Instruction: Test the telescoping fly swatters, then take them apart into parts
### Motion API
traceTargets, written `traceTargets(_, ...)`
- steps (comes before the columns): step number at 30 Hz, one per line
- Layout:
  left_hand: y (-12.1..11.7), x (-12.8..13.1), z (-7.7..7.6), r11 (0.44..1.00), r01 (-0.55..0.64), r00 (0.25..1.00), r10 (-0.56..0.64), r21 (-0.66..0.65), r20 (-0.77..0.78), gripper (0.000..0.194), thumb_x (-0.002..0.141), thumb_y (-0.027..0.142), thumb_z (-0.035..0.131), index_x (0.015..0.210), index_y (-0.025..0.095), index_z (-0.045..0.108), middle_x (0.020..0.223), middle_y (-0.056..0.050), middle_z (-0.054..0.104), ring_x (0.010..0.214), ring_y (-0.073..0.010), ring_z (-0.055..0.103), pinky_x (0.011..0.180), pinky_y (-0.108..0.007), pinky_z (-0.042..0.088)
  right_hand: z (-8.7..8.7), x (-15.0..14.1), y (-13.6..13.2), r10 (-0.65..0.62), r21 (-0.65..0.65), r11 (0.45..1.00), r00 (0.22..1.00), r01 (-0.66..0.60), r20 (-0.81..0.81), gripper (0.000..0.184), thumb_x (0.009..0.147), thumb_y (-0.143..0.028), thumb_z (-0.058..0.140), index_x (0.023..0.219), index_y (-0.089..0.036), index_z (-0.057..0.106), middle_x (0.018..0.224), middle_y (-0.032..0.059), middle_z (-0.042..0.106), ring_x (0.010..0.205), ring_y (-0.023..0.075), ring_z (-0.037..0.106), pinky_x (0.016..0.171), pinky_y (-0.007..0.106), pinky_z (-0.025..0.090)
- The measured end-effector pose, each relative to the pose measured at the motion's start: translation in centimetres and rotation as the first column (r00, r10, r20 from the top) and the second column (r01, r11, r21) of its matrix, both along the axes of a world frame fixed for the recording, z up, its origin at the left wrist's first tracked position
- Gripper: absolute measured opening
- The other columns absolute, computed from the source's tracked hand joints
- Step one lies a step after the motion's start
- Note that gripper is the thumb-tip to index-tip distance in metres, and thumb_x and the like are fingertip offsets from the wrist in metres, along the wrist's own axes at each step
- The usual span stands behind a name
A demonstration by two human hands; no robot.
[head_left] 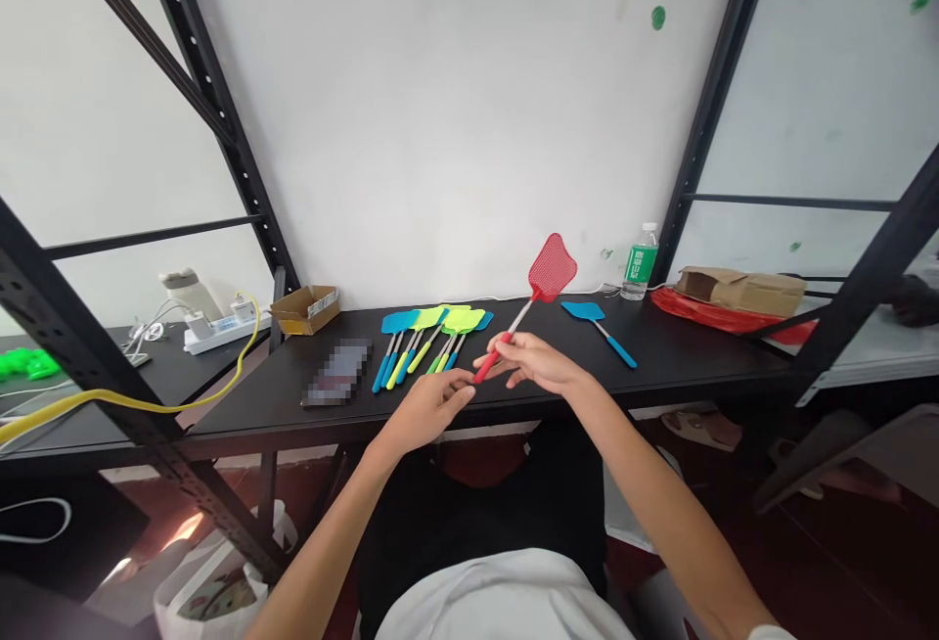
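A red fly swatter point(553, 270) with a mesh head and a metal shaft is held up at a tilt over the front of the black table. My right hand point(534, 360) grips its red handle between thumb and fingers, the other fingers loosely curled. At the lower tip of that handle, my left hand point(432, 407) has its thumb and fingertips closed about the end. Left of the swatter, several blue and yellow-green fly swatters point(425, 319) lie side by side in a row. A single blue fly swatter point(585, 311) lies apart on the right.
The black table point(696, 356) stands against a white wall between dark metal posts. On it are a pixelated phone-like slab point(338, 372), a small open cardboard box point(305, 309), a water bottle point(641, 263), and a brown carton point(740, 290) on red plastic. A yellow cable point(139, 402) crosses at left.
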State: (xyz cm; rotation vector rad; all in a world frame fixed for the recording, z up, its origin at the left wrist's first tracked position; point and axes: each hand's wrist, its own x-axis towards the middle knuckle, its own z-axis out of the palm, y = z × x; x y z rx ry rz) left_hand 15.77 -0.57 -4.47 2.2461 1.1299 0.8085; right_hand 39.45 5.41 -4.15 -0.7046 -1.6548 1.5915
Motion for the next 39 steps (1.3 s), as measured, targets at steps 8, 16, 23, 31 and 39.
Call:
traceTargets(8, 2.2, -1.6, -3.2, 0.940, -0.186, 0.868, 0.293, 0.287, -0.400, 0.049, 0.097, 0.046, 0.048, 0.135, 0.020, 0.061, 0.151, -0.015, 0.049, 0.143, -0.0361, 0.039, 0.114, -0.054, 0.034, -0.9, 6.6, 3.7, -0.520, -0.068, 0.847, 0.849, 0.527, 0.096, 0.023, 0.100, -0.043, 0.048, 0.096, -0.020, 0.047, 0.077, 0.0065, 0.070, 0.047, 0.0099, 0.057, 0.037, 0.015, 0.033)
traceTargets(16, 2.3, -1.6, -3.5, 0.929, -0.176, 0.832, 0.317, 0.327, -0.455, 0.048, 0.098, 0.047, 0.046, 0.133, 0.019, 0.063, 0.153, -0.016, 0.046, 0.146, -0.0345, 0.035, 0.119, -0.057, 0.025, -2.8, 11.2, 5.6, -0.648, -0.037, 0.729, 0.707, 0.683, 0.282, 0.020, 0.095, -0.029, 0.054, 0.084, -0.021, 0.040, 0.058, -0.0052, 0.049, 0.037, 0.0030, 0.027, 0.037, 0.015, 0.014)
traceTargets(23, 1.8, -1.1, -2.9, 0.924, -0.159, 0.849, 0.307, 0.347, -0.430, 0.040, 0.096, 0.043, 0.049, 0.123, 0.020, 0.068, 0.142, -0.015, 0.058, 0.138, -0.0344, 0.047, 0.117, -0.057, 0.027, -2.9, 12.5, 5.8, -0.701, 0.096, 0.671, 0.587, 0.735, 0.406, 0.028, 0.091, -0.033, 0.058, 0.113, -0.018, 0.052, 0.077, 0.0024, 0.064, 0.043, 0.0059, 0.041, 0.039, 0.017, 0.026)
traceTargets(31, 1.5, -0.8, -2.3, 0.912, -0.180, 0.860, 0.328, 0.370, -0.390, 0.034, 0.095, 0.039, 0.052, 0.113, 0.019, 0.072, 0.128, -0.015, 0.064, 0.121, -0.0340, 0.059, 0.105, -0.051, 0.041, -2.3, 15.2, 5.5, -0.756, 0.332, 0.583, 0.346, 0.741, 0.557, 0.052, 0.086, -0.043, 0.062, 0.132, -0.020, 0.056, 0.104, 0.0098, 0.070, 0.059, 0.0128, 0.062, 0.053, 0.022, 0.040)
traceTargets(39, 2.4, -0.8, -3.0, 0.890, -0.224, 0.824, 0.390, 0.397, -0.410, 0.027, 0.093, 0.030, 0.054, 0.113, 0.020, 0.070, 0.114, -0.011, 0.063, 0.102, -0.0282, 0.064, 0.088, -0.040, 0.047, -1.2, 15.0, 4.7, -0.674, 0.436, 0.635, 0.181, 0.638, 0.716, 0.060, 0.089, -0.057, 0.053, 0.139, -0.024, 0.055, 0.093, 0.0084, 0.073, 0.076, 0.0219, 0.069, 0.070, 0.030, 0.049)
